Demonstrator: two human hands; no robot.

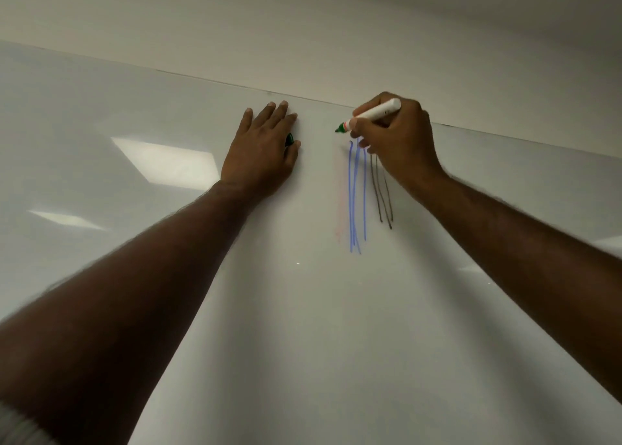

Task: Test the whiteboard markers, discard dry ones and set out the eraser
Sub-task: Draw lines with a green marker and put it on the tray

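My right hand (397, 141) grips a white marker with a green tip (372, 114), uncapped, its tip against or very near the whiteboard (303, 310) near the board's top edge. Below that hand the board carries blue strokes (356, 202), dark grey strokes (382, 192) and a very faint red streak (339, 209). My left hand (262, 151) lies flat on the board with its fingers spread upward, and a green marker cap (289, 139) is pinched between the thumb and the palm. No eraser is in view.
The whiteboard's top edge (202, 79) runs diagonally across the view, with a plain wall (303, 23) above it. Ceiling lights reflect on the board's left side (168, 161).
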